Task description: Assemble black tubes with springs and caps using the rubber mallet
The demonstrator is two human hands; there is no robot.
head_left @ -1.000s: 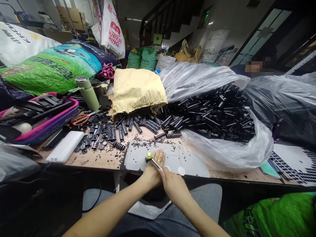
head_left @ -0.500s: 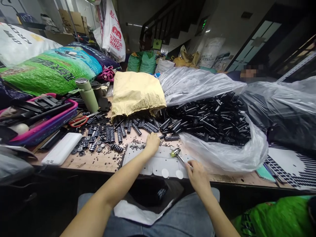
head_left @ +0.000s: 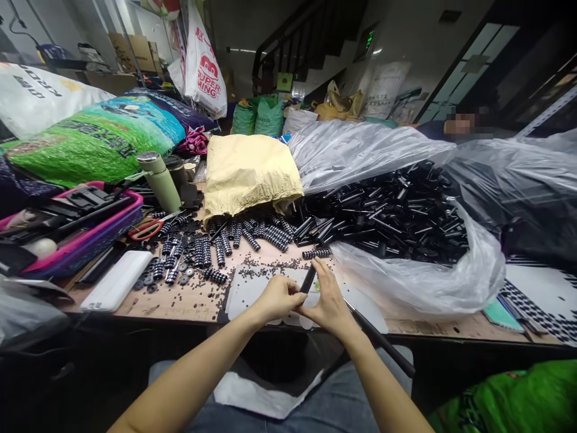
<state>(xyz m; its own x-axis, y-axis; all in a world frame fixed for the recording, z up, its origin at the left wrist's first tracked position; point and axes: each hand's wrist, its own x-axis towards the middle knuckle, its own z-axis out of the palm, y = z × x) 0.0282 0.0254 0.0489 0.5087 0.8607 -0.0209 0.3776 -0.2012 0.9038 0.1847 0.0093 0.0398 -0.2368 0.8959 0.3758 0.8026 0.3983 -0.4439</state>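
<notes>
My left hand (head_left: 280, 299) pinches the lower end of a short black tube-like part (head_left: 309, 279) above the pale mat (head_left: 243, 304). On its right side my right hand (head_left: 332, 304) closes round the same part, fingertips by its upper end and thumb near my left fingers. A hammer lies behind and under my right hand; its black handle (head_left: 383, 343) sticks out past the table's front edge, and its head is mostly hidden. Tiny black pieces (head_left: 256, 264) are scattered over the mat's back edge. A ribbed black-and-silver roller (head_left: 316, 254) lies just beyond my right fingertips.
A clear plastic bag (head_left: 419, 288) spills many black tapered parts (head_left: 383, 216) at right. Ribbed rollers come out of a yellow sack (head_left: 252, 171). At left are a white box (head_left: 117, 281), scissors (head_left: 146, 230), a green flask (head_left: 160, 180) and a pink-purple basket (head_left: 99, 231). A person sits far right.
My left hand has come back toward me with the black part from near the pile. My right hand has left the hammer, moved left and closed on that part.
</notes>
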